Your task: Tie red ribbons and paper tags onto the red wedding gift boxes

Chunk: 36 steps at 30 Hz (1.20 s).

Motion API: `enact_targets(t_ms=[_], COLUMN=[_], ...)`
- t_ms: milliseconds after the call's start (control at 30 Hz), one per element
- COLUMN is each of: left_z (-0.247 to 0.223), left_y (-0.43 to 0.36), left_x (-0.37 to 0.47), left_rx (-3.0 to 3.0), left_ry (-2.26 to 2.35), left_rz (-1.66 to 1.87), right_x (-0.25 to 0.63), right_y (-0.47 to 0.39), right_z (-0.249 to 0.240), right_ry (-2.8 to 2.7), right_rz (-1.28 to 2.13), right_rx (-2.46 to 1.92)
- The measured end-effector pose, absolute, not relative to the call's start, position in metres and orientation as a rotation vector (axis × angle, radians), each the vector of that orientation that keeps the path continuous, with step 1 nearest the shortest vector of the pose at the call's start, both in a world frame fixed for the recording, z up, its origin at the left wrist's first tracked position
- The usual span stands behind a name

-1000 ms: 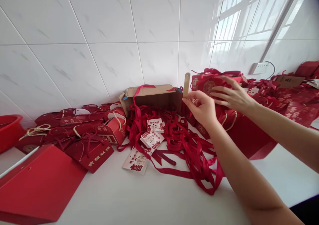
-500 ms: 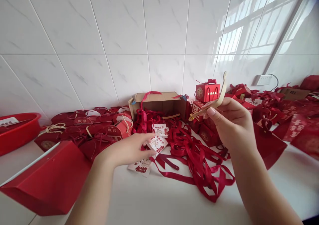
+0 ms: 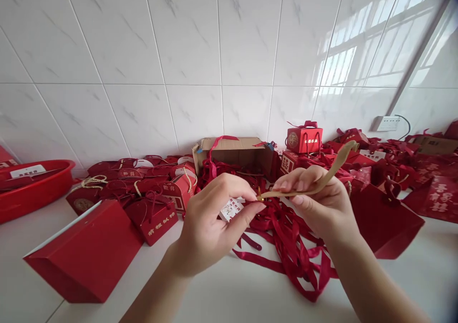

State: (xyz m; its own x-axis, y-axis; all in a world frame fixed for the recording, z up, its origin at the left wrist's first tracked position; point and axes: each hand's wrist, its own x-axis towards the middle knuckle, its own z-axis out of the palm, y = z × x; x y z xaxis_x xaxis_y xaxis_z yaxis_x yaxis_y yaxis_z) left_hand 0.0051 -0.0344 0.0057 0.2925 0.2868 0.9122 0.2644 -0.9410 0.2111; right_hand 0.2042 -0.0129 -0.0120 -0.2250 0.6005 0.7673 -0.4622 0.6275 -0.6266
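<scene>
Head: strap (image 3: 335, 167) diag., R end up.

1. The head camera looks from the person's head, forward and down over the table (image 3: 229, 296).
2. It faces the wall (image 3: 193, 36), which fills the upper part of the view.
3. The left hand (image 3: 211, 223) and right hand (image 3: 324, 203) are close, around mid-view; the carton (image 3: 236, 143) stands farther off, by the wall.

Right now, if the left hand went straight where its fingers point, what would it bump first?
The left hand would likely meet the tan strap first, at its gold-coloured end; then the right hand, though depth is unclear.
</scene>
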Motion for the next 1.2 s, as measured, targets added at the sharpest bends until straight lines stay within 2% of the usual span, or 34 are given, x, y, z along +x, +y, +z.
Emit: enact_targets(t_ms=[500, 867, 1067, 1200], left_z=[0.004, 0.000, 0.007, 0.012], left_y=[-0.036, -0.038, -0.038, -0.040], left_x=[0.013, 0.020, 0.016, 0.011], left_rx=[2.538, 2.456, 2.596, 2.460], left_ry=[0.523, 0.656, 0.504, 0.679], left_rz=[1.821, 1.922, 1.710, 1.519], right_x=[0.197, 0.189, 0.197, 0.202], right_y=[-0.010, -0.020, -0.019, -0.017], right_z=[-0.016, -0.012, -0.011, -0.012], right_ry=[-1.747, -1.645, -1.600, -1.702], right_rz=[0.538, 0.784, 0.974, 1.001], right_rx=[-0.126, -0.209, -0.272, -0.219])
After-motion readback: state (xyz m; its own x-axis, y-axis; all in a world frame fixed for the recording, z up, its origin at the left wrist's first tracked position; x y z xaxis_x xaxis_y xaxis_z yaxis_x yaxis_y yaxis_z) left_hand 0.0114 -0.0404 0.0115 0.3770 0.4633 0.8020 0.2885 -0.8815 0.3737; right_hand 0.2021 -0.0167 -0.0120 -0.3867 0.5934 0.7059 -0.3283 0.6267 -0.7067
